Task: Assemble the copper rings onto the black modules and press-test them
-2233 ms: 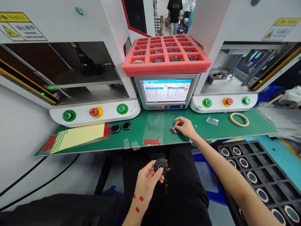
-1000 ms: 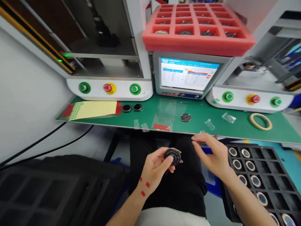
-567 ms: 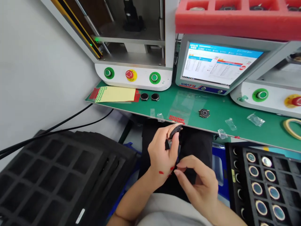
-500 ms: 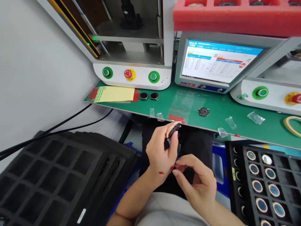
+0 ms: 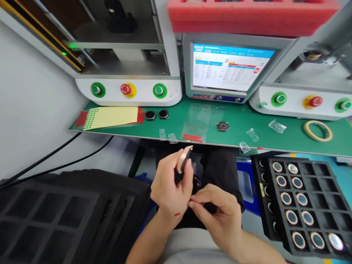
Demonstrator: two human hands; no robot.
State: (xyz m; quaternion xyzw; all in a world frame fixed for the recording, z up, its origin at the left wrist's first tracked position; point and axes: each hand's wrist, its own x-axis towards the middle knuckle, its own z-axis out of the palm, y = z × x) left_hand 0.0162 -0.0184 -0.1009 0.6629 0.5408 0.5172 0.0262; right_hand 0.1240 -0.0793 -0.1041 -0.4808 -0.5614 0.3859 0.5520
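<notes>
My left hand (image 5: 170,185) grips a gold-rimmed watch case (image 5: 184,160) on edge between thumb and fingers, below the bench's front edge. A small red sticker (image 5: 177,214) lies on my left wrist. My right hand (image 5: 221,209) is closed in a pinch, thumb and forefinger touching the heel of my left hand; whatever lies between the tips is hidden. On the green bench (image 5: 209,130) are a clear sheet with red stickers (image 5: 192,138), a watch case (image 5: 223,126) lying back side up, and two dark-faced watches (image 5: 156,115) side by side.
A monitor (image 5: 231,69) stands between two machines with green and red buttons (image 5: 126,89). At right, a black tray (image 5: 313,205) holds several round watch parts. Stacked black trays (image 5: 55,216) fill the lower left. A tape roll (image 5: 318,131) and plastic scraps (image 5: 277,126) lie on the bench.
The view has swung to the right. My right fingertips have closed at the left hand's heel, where a red piece showed before. The watch case in my left hand has tilted more on edge.
</notes>
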